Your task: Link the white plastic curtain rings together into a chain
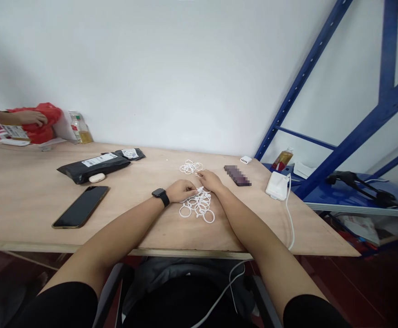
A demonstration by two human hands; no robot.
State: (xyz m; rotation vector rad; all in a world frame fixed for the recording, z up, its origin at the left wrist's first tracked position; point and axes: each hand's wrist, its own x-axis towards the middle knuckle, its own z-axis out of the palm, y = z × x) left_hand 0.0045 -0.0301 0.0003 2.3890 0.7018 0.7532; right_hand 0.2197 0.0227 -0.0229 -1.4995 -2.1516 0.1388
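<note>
Two heaps of thin white plastic rings with small tabs lie on the wooden table, a near heap [202,207] and a smaller far heap [191,166]. My left hand [181,190], with a black watch on the wrist, is closed at the near heap's upper edge, its fingertips pinching a white ring [200,190]. Just beyond that heap, my right hand [210,180] is curled toward the far heap. A bit of white shows at its fingertips, seemingly part of a ring; most of it is hidden by the fingers.
A phone [81,207], a white earbud case [97,178] and black parcels [94,166] lie left. Right are a blurred-out dark object [237,176], a white charger [277,186] with cable, and a blue rack [342,130]. Another person's hand [31,118] touches a red bag [47,120].
</note>
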